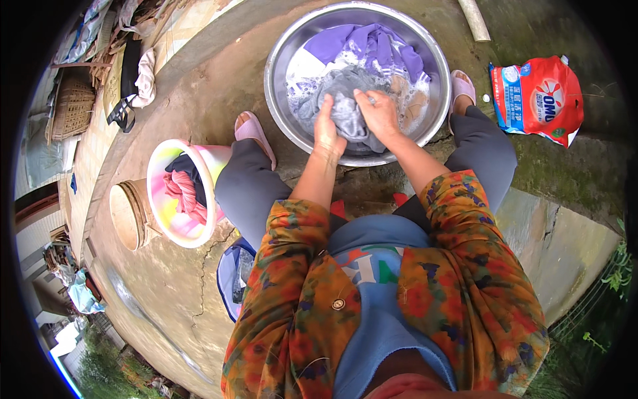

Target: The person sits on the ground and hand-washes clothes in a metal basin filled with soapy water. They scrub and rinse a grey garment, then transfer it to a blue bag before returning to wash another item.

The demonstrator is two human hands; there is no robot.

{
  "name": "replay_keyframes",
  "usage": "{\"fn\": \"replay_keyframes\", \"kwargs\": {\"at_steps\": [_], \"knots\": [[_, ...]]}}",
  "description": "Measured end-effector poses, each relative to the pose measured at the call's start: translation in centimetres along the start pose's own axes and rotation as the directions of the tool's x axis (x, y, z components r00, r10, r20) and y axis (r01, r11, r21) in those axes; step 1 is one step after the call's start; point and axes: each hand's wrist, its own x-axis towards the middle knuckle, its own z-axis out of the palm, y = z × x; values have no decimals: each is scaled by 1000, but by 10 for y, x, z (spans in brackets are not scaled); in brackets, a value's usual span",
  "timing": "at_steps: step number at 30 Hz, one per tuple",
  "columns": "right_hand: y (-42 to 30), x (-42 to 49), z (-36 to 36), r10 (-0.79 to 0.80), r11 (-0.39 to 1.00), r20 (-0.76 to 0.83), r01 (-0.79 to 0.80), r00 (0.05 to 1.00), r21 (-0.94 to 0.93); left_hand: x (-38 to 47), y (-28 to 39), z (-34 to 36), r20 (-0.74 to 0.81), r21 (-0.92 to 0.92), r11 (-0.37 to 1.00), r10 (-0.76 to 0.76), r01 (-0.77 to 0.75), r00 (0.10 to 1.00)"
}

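Observation:
A wide metal basin (273, 82) of sudsy water stands on the ground between my feet. In it, my left hand (329, 127) and my right hand (379, 113) press on a wet gray cloth garment (351, 87) from either side. Both hands have hold of bunched gray fabric; some fingertips are hidden in it. Purple clothing (369, 42) with white stripes lies in the foam beyond, along the basin's far side. Brownish fabric or water (416, 107) shows at the right of my right hand; I cannot tell which.
At the left, a multicolored plastic bucket (155, 199) holds pink and dark clothes, beside a tan bucket (123, 214). A blue-rimmed container (224, 279) is near my left leg. A red OMO detergent bag (543, 99) lies at the right, with a white cap (486, 98) near it.

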Motion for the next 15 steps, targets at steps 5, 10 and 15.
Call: {"fn": "replay_keyframes", "kwargs": {"at_steps": [5, 10, 15], "knots": [[-49, -71, 0, -626, 780, 81, 623, 776, 63, 24, 19, -24, 233, -137, 979, -118, 152, 965], [-55, -63, 2, -710, 673, 145, 725, 689, -149, 6, -1, -12, 59, -15, 993, -117, 118, 991], [10, 30, -3, -39, 927, 40, 51, 998, -371, -6, -25, 4, 8, 102, 991, -86, 85, 996]]}}
